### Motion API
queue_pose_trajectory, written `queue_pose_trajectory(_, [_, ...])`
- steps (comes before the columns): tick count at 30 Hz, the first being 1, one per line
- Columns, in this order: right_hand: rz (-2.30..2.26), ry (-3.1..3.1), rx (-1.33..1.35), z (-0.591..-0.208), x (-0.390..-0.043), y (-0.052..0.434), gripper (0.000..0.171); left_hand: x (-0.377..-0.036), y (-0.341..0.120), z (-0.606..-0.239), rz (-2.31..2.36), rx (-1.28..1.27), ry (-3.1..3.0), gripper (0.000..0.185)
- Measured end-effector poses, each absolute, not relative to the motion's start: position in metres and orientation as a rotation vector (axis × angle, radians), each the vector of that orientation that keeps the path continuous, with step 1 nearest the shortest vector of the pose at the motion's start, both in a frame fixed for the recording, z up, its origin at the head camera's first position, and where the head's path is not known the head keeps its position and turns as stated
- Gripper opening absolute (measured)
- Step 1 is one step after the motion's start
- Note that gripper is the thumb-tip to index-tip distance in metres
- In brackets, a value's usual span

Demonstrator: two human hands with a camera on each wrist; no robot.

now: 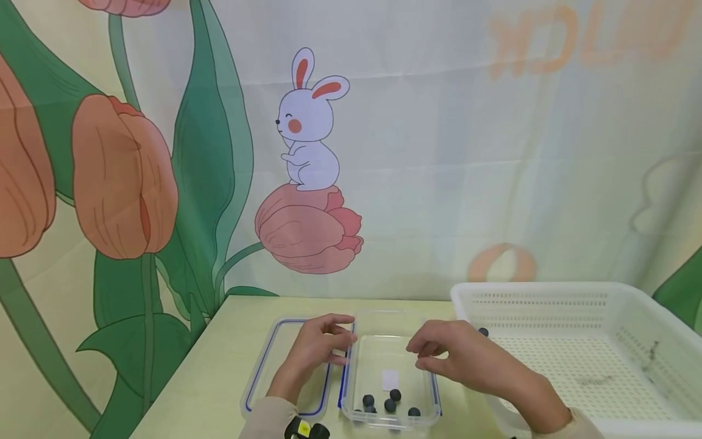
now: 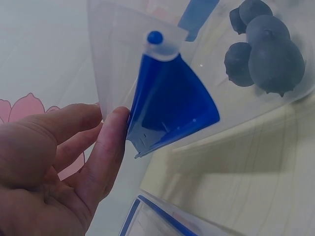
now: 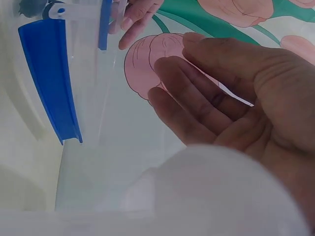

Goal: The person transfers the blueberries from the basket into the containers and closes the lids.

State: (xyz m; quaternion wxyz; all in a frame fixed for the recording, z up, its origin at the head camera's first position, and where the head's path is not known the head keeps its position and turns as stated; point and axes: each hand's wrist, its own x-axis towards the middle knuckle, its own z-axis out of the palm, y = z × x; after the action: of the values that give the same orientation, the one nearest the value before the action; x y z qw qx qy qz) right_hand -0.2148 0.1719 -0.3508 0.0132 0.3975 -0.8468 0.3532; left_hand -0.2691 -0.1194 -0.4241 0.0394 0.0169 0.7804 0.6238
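Observation:
A clear plastic food container [image 1: 366, 369] stands on the table with several blueberries [image 1: 390, 405] near its front end. My left hand [image 1: 320, 347] is at its left side, fingertips touching the wall beside a blue latch flap [image 2: 172, 101] that hangs down. Over the container's right edge hovers my right hand [image 1: 466, 356], its fingers loosely bent. Nothing shows between those fingers [image 3: 170, 81] in the right wrist view. One more blueberry [image 1: 483, 332] is in the white basket [image 1: 548, 288], near its left wall.
To the left of the container lies its clear lid [image 1: 285, 372] with a blue seal, partly behind my left hand. The large perforated basket takes up the right side. Behind the table [image 1: 203, 390] hangs a printed curtain [image 1: 417, 152] with tulips and a rabbit.

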Motion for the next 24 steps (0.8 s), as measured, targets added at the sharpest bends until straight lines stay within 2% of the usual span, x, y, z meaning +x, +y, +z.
queue_pose_trajectory(16, [1.149,-2.585,1.199,-0.308,-0.214,0.200,0.018,-0.269,-0.117,-0.422,1.902,0.037,2.409,0.041])
queue_pose_trajectory(24, [1.208,-2.707,1.067,-0.283,-0.236,0.225,0.020,-0.268,-0.117,-0.423,1.898,0.015,2.415,0.042])
